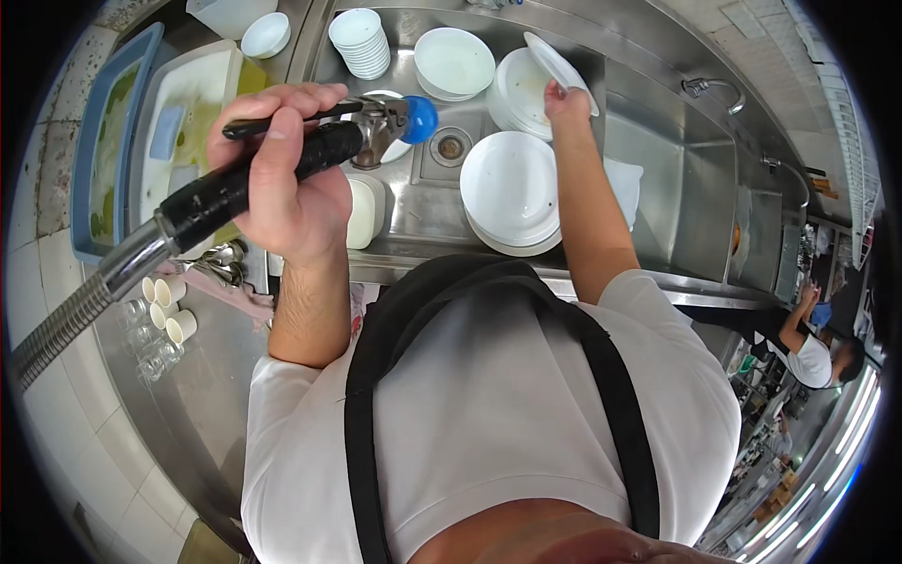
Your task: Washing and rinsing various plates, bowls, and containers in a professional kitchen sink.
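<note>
My left hand (285,169) grips the black handle of a pre-rinse spray nozzle (384,123) with a blue head, its metal hose running to the lower left. My right hand (567,104) holds a white plate (557,63) tilted up by its edge, above a stack of white plates (518,88). Nearer me in the steel sink stands another stack of larger white dishes (509,180). Behind are a stack of white bowls (454,63) and a tall stack of small bowls (359,42). A drain (451,146) lies between them. White dishes behind the nozzle are partly hidden.
Left of the sink stand a blue tub (81,176) and a white tub (151,190) with yellowish liquid. Cutlery (224,262), small cups (181,326) and glasses (158,361) sit on the counter. Another basin (669,190) and a faucet (712,86) are at right. A person (810,359) stands far right.
</note>
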### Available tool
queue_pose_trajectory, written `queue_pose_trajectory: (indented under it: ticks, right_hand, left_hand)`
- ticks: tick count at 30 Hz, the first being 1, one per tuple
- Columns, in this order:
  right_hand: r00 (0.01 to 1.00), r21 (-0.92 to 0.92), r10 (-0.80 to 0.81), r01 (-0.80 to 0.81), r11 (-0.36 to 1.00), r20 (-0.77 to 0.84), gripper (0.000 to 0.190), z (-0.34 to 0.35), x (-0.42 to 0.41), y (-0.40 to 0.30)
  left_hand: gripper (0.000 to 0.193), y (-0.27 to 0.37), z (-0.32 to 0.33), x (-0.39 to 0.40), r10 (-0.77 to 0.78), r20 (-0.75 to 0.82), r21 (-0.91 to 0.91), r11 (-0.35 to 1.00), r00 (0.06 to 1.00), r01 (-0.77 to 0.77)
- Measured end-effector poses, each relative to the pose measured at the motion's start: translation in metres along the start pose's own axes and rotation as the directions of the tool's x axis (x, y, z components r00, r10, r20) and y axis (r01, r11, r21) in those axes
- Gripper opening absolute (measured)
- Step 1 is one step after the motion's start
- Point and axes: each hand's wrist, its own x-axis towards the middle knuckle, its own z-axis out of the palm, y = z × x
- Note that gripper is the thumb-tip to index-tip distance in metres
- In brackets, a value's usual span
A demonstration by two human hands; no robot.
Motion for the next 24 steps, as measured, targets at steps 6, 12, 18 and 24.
queue_pose_trajectory:
  ticks: [6,12,18,24]
  right_hand:
    - [0.988,0.061,0.145,-0.148,0.987,0.05,0.034,-0.003,0.036,-0.067]
    - [0.958,0.123,0.271,-0.281,0.952,0.092,0.035,-0.018,0.049,-0.078]
    - [0.968,0.15,0.236,-0.246,0.957,0.082,0.036,-0.022,0.043,-0.082]
    - [0.946,-0.215,0.285,-0.25,0.944,0.154,0.023,-0.071,-0.042,-0.092]
  left_hand:
    - [0.018,-0.003,0.016,0.016,0.13,-0.018,-0.032,0.991,0.991,-0.13]
    - [0.013,0.009,0.03,0.015,0.064,0.098,-0.17,0.984,0.993,-0.047]
    - [0.017,0.009,0.034,0.007,0.089,0.105,-0.179,0.981,0.99,-0.069]
    - [0.017,-0.002,0.016,-0.003,0.038,0.023,-0.054,0.998,0.999,-0.037]
